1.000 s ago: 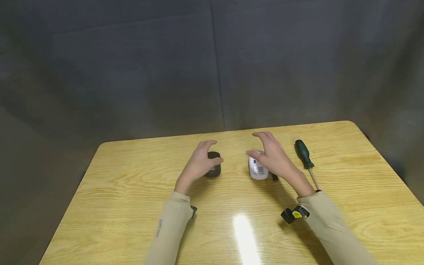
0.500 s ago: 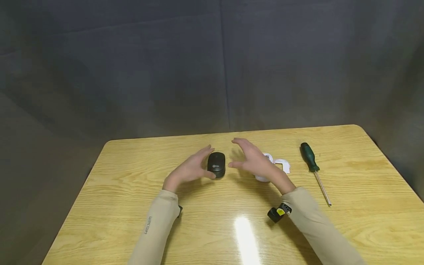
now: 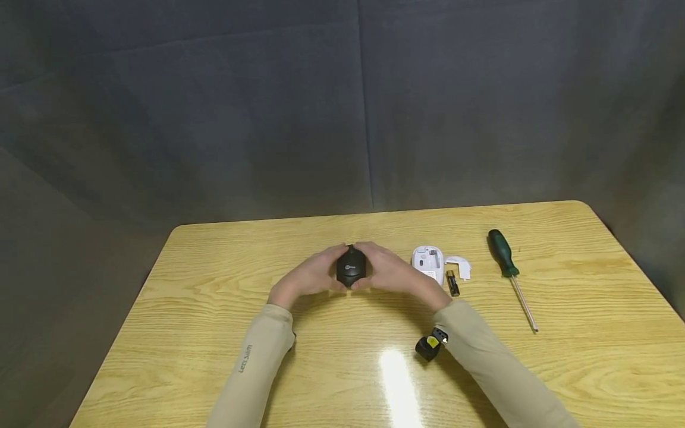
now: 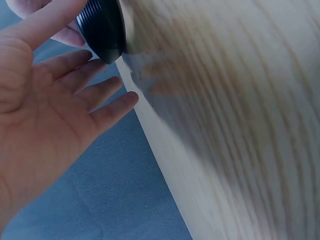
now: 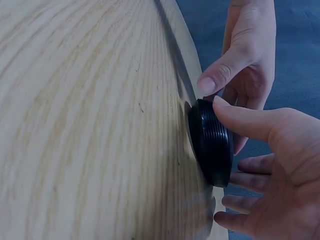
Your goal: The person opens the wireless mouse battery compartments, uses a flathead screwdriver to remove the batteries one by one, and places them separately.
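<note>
A black computer mouse (image 3: 351, 266) lies on the table between my two hands, its small light logo facing up. My left hand (image 3: 316, 274) curves round its left side, with thumb at the near end and fingertips at the far end. From the other side my right hand (image 3: 393, 270) holds it likewise, the two thumbs almost meeting. In the right wrist view the ribbed side of the black mouse (image 5: 212, 142) shows between both hands. The left wrist view shows only one end of the black mouse (image 4: 102, 30) past my left palm (image 4: 45, 120).
Right of my hands lies a white mouse (image 3: 428, 261), underside up with its battery bay uncovered. Its white cover (image 3: 460, 265) and a black battery (image 3: 452, 283) are beside it. A green-handled screwdriver (image 3: 502, 252) lies farther right. A dark curtain (image 3: 267, 119) hangs behind the wooden table (image 3: 214, 309).
My right hand has moved left from above the white mouse to the black mouse, uncovering the white mouse, cover and battery. Both hands have closed in on the black mouse.
</note>
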`<state>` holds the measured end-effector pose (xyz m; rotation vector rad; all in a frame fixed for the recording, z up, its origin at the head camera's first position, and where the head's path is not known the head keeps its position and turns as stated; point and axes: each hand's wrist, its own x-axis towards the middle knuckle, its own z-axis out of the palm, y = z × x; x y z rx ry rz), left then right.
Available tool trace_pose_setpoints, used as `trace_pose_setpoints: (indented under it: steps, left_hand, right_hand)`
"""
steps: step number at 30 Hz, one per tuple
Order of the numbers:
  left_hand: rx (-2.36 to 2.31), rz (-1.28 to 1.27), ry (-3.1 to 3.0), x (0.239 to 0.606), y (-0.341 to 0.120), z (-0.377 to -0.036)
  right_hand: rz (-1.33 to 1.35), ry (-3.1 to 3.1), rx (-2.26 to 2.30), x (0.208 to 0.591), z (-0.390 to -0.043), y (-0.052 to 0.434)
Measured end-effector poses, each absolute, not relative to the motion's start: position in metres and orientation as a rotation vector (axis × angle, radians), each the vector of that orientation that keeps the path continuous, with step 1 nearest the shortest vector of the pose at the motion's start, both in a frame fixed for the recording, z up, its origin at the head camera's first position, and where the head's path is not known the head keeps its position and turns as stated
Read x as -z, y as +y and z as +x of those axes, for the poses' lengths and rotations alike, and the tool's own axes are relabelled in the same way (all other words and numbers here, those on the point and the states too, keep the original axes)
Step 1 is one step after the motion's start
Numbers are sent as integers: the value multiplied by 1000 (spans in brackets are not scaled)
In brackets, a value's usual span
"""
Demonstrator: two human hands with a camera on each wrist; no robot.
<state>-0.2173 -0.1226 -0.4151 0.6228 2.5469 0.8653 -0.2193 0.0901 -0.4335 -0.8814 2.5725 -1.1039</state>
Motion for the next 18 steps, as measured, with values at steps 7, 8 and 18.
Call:
trace_pose_setpoints:
  steps: [7, 8, 18]
  left_hand:
    - [-838, 603, 2564, 418, -120, -219]
    - [-827, 593, 2569, 418, -120, -219]
    - [-788, 554, 2606, 421, -118, -220]
  right_hand:
    - [-791, 2563, 1073, 435, -220, 87]
    - [-774, 2565, 1070, 435, -220, 87]
    - [-735, 2588, 1080, 435, -219, 86]
